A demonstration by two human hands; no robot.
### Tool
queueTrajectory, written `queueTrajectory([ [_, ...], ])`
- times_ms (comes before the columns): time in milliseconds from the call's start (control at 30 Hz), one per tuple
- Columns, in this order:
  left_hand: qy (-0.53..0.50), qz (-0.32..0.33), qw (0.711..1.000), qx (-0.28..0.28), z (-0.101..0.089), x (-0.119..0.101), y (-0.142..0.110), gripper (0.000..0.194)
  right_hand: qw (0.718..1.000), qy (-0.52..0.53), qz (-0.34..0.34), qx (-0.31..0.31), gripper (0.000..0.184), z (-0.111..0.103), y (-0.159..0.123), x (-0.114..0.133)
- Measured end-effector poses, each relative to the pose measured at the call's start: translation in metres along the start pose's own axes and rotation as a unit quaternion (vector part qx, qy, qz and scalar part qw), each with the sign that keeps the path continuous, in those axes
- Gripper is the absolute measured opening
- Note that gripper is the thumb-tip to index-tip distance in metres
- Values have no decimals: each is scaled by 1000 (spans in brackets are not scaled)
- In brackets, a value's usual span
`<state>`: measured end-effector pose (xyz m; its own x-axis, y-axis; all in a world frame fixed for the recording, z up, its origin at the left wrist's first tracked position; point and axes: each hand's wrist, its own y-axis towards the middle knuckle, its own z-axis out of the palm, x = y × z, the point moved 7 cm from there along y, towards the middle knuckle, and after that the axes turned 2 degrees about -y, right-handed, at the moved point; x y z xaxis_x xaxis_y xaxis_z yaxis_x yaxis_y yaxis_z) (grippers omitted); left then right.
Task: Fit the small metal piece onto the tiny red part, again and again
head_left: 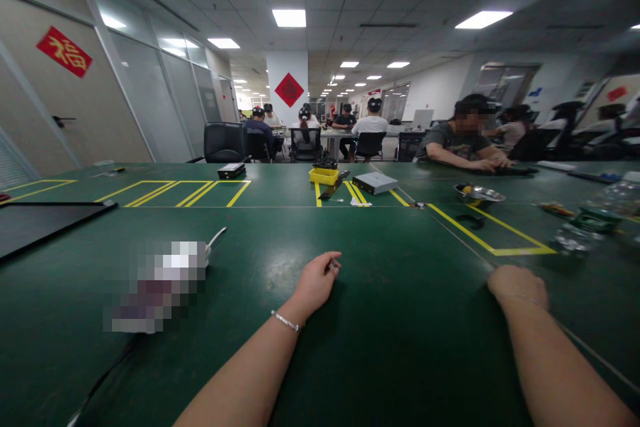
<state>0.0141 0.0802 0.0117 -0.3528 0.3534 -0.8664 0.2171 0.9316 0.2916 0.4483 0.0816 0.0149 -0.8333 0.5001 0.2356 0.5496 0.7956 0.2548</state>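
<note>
My left hand rests on the green tabletop near the middle, a bracelet around its wrist. Its fingers curl inward, and a small greyish glint shows by the fingertips, too small to name. My right hand lies farther right, knuckles up, close to a seam in the surface. It is curled like a fist; the fingertips and anything under them are hidden. A pixelated device with a white cable at its far end lies left of my left hand, apart from it.
Yellow tape outlines boxes across the table. Farther back are a yellow bin of black items, a grey box, a black box and a metal bowl. Plastic bottles stand right; a black panel lies left. A person sits opposite.
</note>
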Motion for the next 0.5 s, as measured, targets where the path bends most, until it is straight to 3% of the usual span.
queueTrajectory([
  [67, -23, -7, 1000, -3, 0, 1, -1, 32, 999, -4, 25, 29, 24, -1, -2, 5],
  [133, -41, -15, 999, -10, 0, 2, -1, 30, 999, 11, 7, 37, 27, -5, -7, 23],
  [233, -56, -31, 998, -8, 1, 2, -1, 23, 994, 95, -43, 44, 25, -9, -22, 72],
  [300, -56, -40, 998, 5, 2, 1, -1, 23, 969, 215, -72, 100, 20, -4, -43, 115],
  [367, -48, -41, 998, 17, 3, -1, -2, 26, 902, 374, -88, 198, 15, 6, -75, 161],
  [500, -20, -18, 999, 19, 2, -6, -2, 29, 697, 604, -44, 385, 16, 21, -148, 230],
])
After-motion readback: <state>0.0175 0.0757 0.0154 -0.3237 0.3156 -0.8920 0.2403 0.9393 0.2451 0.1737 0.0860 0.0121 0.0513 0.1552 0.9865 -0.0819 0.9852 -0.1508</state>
